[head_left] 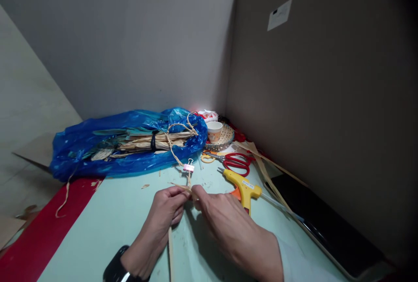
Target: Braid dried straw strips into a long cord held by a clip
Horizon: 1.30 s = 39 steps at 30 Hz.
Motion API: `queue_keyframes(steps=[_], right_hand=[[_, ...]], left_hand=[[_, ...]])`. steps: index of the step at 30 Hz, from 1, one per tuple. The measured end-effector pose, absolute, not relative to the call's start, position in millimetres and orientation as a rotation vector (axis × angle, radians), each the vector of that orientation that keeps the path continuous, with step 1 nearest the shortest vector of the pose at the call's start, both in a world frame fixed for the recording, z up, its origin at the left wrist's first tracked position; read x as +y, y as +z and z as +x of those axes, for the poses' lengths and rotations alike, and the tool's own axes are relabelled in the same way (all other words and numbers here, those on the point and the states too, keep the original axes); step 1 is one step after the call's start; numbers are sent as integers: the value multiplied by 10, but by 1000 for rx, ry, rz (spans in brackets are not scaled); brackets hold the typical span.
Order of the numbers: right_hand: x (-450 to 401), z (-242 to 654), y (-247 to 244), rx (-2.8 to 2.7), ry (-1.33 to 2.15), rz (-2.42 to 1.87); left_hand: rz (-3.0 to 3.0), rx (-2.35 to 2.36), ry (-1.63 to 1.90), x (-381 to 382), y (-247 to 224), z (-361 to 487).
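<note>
A braided straw cord (172,145) runs from the blue bag down to a pink binder clip (188,167) near the table's middle. Just below the clip, my left hand (168,208) pinches the straw strands, its fingers closed. My right hand (225,221) meets it from the right, thumb and fingers closed on the same strands. A thin loose end points left above my left fingers, and a flat straw strip (170,251) hangs down toward the near edge. The exact crossing of the strands is hidden by my fingertips.
Dried straw bundles (143,142) lie in a blue plastic bag (130,169) at the back left. Behind my right hand are a yellow glue gun (243,186), red-handled scissors (237,163) and a paper cup (214,133). A black panel (326,225) lies along the right wall.
</note>
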State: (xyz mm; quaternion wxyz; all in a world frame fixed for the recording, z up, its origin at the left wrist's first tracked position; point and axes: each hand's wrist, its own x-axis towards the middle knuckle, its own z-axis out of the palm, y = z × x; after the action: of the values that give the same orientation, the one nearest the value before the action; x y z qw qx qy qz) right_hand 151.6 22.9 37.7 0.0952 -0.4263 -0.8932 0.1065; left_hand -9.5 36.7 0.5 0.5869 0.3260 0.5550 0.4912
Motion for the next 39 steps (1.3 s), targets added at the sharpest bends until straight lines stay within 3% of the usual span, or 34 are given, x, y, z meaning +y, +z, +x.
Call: queue_keyframes(steps=[6,32,39], right_hand=[[313,1460,469,-2362,615,-1351],[375,1424,130,-2376,107,-1494],[349,1418,104,-2417,112,-1391]], left_hand=[[770,1264,1129,351,11,-109],[793,1322,1056,337,-32,-140],[783,1328,1067,345,-13,-127]])
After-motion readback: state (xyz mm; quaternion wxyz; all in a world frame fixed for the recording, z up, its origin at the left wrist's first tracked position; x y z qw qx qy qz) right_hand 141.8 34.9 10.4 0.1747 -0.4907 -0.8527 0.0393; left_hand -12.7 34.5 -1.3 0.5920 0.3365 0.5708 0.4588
